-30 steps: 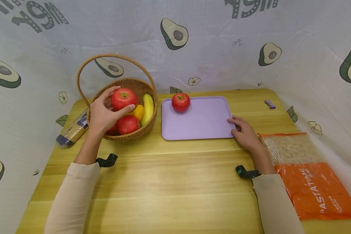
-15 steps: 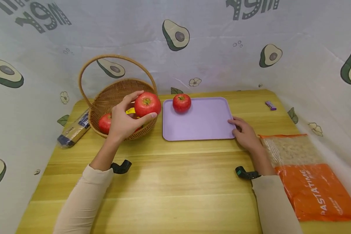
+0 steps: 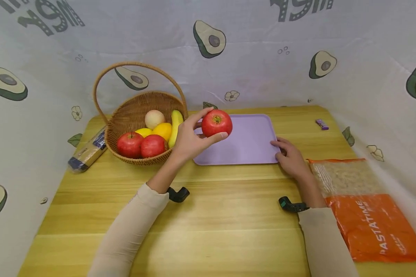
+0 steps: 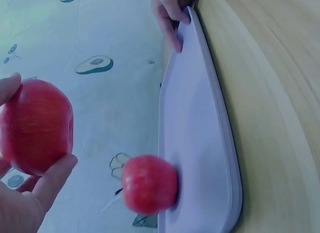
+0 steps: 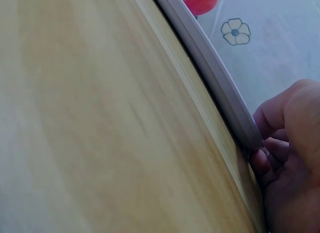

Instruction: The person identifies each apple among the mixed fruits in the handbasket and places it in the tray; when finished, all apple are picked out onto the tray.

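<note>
Apparently mid-transfer: pinching red apple point(image 3: 217, 124) in left hand point(image 3: 190, 138) near lilac tray point(image 3: 251, 144), pinching tray's right edge in right hand point(image 3: 291, 159), probably calling next for lowering beside second apple point(image 4: 149, 185).

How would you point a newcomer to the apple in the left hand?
On the wooden table, find the lavender tray near the back. In the head view, the left hand covers its left part, gripping a red apple. Unlike the second apple, resting on the tray, this one is held in the air.
</note>
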Tool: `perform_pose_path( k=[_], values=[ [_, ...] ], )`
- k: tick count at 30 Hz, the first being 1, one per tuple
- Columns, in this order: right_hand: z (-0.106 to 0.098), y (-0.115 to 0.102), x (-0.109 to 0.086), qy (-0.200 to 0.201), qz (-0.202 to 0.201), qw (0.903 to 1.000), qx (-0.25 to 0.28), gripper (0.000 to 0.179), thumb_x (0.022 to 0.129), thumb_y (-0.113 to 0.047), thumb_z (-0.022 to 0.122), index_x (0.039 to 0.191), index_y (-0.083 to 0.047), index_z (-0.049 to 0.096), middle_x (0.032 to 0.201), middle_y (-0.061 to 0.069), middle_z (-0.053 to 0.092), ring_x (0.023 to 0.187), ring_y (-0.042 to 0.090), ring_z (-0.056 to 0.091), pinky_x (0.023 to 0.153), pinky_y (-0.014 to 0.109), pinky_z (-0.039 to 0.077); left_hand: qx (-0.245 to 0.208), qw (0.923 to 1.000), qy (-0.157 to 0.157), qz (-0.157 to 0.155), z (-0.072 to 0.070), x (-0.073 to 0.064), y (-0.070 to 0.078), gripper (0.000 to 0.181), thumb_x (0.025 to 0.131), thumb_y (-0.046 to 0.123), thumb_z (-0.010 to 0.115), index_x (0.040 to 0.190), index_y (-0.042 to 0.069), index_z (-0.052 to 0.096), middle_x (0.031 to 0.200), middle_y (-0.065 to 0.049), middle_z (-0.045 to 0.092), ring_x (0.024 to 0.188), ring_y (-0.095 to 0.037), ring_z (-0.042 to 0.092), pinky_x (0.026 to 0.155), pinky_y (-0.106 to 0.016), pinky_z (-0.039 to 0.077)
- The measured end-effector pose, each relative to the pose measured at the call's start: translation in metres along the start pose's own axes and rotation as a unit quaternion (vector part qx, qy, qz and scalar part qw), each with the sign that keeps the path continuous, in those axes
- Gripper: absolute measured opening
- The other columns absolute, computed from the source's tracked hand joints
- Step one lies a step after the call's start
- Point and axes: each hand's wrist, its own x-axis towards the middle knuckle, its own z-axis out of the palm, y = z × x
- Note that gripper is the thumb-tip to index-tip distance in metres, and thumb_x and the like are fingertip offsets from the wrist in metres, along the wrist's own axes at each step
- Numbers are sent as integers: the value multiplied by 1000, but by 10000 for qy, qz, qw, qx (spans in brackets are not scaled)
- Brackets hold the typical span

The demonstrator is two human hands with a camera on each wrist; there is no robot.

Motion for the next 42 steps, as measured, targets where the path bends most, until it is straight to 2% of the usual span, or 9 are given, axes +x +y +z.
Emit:
perform_pose_path(
  k=[7,10,15,20,26,32,38,42],
  values=[
    [0,-1,1,38,-26,10000,34,49,100,0,45,148,5,51,165,23,30,147,48,36,114,63,36,84,9993,-1,-375,34,22,-1,78,77,52,87,146,31,57,136,0,65,118,-19,59,91,-41,60],
    [0,-1,0,29,-9,10000,-6,49,100,-1,45,148,5,51,165,24,31,147,48,36,115,63,36,20,9984,-75,-560,51,32,-4,80,78,52,87,148,34,54,137,0,63,122,-18,56,92,-37,60],
    [1,-1,1,6,93,10000,17,49,100,-3,45,148,3,51,166,23,31,150,48,32,118,65,32,126,9974,-287,-654,75,46,-10,82,81,52,85,153,39,47,142,0,59,122,-18,56,91,-34,58],
    [1,-1,3,-25,136,9999,-28,48,102,-8,45,149,1,51,166,22,30,152,48,28,121,65,27,107,9968,-350,-708,94,58,-15,83,86,48,82,157,30,42,146,-3,56,123,-21,56,95,-35,57],
    [1,-1,2,-81,195,9997,-75,48,104,-12,45,151,0,49,167,21,28,152,49,26,121,66,26,379,9963,-333,-691,117,69,-24,83,90,44,79,159,21,39,153,-3,52,137,-24,51,111,-41,49],
    [-1,-2,-1,-58,166,9998,-116,47,104,-11,46,150,1,50,166,22,29,150,49,30,120,66,28,493,9950,-302,-818,134,79,-37,82,92,42,77,160,21,37,155,-3,50,140,-25,48,113,-44,48],
    [-1,0,-1,-30,173,9998,-86,48,104,-9,46,150,1,50,166,21,29,150,48,32,119,66,30,458,9923,-172,-1136,144,84,-49,81,92,36,78,159,19,36,155,-6,48,141,-25,48,115,-46,45],
    [2,-1,-1,-41,178,9998,-80,48,103,-8,46,150,1,50,166,21,29,149,47,32,119,65,30,499,9926,-95,-1104,150,85,-58,82,92,34,78,160,19,36,157,-6,47,142,-27,47,117,-44,43]
  ],
)
